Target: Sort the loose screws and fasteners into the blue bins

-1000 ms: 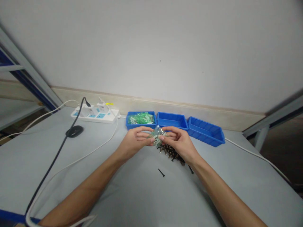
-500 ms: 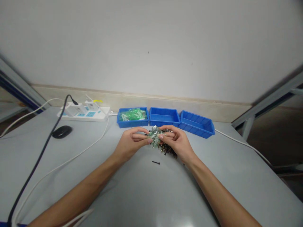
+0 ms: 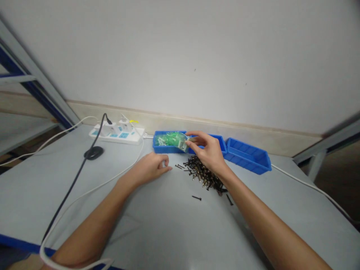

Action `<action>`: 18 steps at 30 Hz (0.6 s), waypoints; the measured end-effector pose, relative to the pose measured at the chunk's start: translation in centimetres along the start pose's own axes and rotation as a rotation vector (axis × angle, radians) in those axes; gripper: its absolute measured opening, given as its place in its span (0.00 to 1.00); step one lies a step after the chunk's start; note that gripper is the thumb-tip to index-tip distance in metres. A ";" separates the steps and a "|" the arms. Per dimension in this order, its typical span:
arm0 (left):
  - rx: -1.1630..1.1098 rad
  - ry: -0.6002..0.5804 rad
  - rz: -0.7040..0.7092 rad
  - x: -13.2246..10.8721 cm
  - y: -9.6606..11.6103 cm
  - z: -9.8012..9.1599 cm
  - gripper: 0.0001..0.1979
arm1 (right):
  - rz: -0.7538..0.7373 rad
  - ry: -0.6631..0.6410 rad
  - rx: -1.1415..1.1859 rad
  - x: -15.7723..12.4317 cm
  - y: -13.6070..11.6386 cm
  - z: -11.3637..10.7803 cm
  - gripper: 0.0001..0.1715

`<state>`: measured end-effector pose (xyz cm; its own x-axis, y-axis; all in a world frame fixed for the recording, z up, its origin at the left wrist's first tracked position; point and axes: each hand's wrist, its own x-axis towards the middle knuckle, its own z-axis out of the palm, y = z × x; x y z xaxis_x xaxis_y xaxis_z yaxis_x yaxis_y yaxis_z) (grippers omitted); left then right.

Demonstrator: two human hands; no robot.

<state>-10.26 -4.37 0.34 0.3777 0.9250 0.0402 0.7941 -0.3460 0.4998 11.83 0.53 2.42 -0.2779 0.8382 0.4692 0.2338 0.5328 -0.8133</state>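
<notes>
My right hand (image 3: 206, 150) pinches a small clear plastic bag (image 3: 182, 145) with pale pieces inside, over the right end of the left blue bin (image 3: 168, 150). In that bin lie more clear bags with green and white contents (image 3: 168, 139). My left hand (image 3: 154, 165) rests low over the table with its fingers loosely curled and the thumb held apart, nothing in it. Just under my right hand spreads a pile of dark screws (image 3: 206, 176). One loose screw (image 3: 197, 197) lies in front of the pile.
A middle blue bin (image 3: 222, 144), partly behind my right hand, and a right blue bin (image 3: 249, 161) stand along the wall. At the left are a white power strip (image 3: 118, 137), a coiled black item (image 3: 94, 153) and cables (image 3: 112, 176) crossing the table.
My left hand has let go of the bag and moved back to the left. My right hand has carried the bag forward to the left bin, uncovering the screw pile.
</notes>
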 end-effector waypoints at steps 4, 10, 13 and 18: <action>0.013 -0.005 0.011 -0.3 -0.4 0.1 0.07 | -0.170 -0.110 -0.130 3.7 -0.4 2.6 0.13; 0.090 -0.020 0.047 -0.4 -0.3 0.4 0.06 | -0.276 -0.353 -0.402 6.0 1.6 5.3 0.16; 0.127 -0.020 0.043 -0.4 -0.3 0.5 0.06 | -0.344 -0.333 -0.540 6.2 2.7 5.7 0.15; 0.168 -0.008 0.031 -0.4 -0.1 0.7 0.06 | -0.283 -0.281 -0.600 6.1 3.1 6.2 0.18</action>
<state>-10.14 -4.80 -0.36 0.4068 0.9124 0.0458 0.8500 -0.3964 0.3468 5.09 6.59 0.63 -0.6137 0.6401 0.4622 0.5669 0.7647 -0.3062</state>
